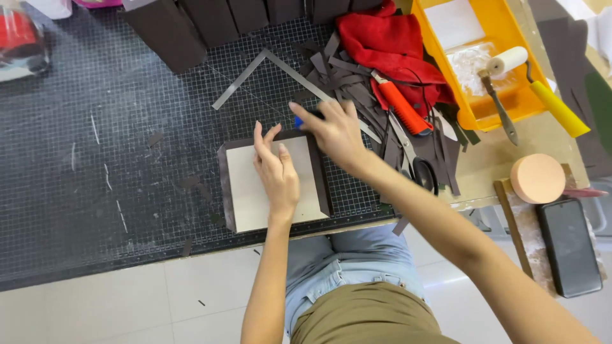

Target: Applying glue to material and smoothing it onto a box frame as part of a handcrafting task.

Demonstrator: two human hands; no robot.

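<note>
Pale board [245, 185] wrapped in dark paper, frame centre, on cutting mat [95, 159]. Left hand [275, 171]: open, flat, pressing the board. Right hand [335, 130]: closed on small blue tool [298, 120] at the board's upper edge. Step, judged: smoothing the folded border; next needs firm, even pressure along it.

one tray [475, 113] (yellow), one roller [508, 62], one phone [568, 246]

The left hand [276, 167] lay flat, palm down, fingers stretched forward and slightly spread, its forearm rising straight from below. The right hand [331, 130] reached in from the lower right, arm extended diagonally, fingers curled in a grip.
</note>
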